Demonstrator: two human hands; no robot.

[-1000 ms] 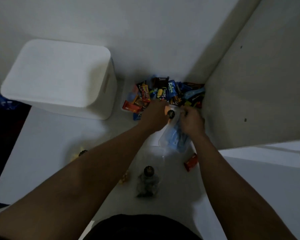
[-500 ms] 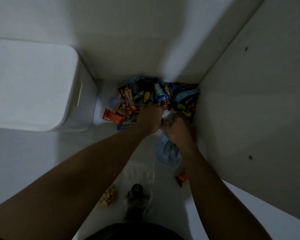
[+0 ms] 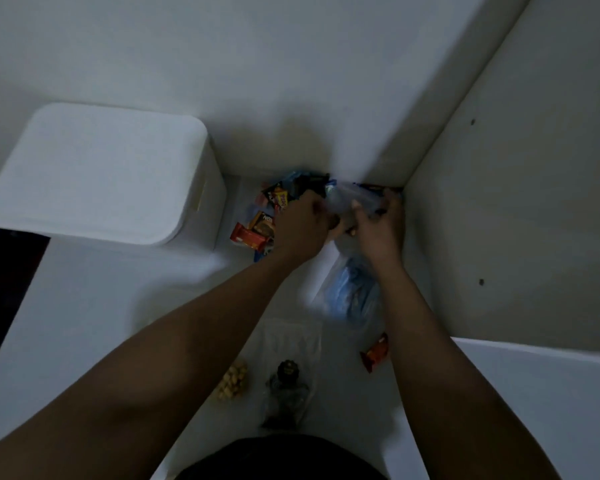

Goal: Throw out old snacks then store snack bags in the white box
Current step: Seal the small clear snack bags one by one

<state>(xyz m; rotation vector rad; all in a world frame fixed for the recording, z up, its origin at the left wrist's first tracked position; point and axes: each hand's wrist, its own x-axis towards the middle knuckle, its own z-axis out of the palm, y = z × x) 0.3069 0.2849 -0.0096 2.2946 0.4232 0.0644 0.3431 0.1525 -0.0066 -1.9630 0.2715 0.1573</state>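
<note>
Both hands risen, left hand (image 3: 303, 225) and right hand (image 3: 381, 226) fingers pinching clear bag (image 3: 352, 289) mouth

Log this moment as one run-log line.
stage: bagging snacks | left hand: gripping clear bag mouth | right hand: gripping same bag | snack pile: in corner | white box: lid on
</note>
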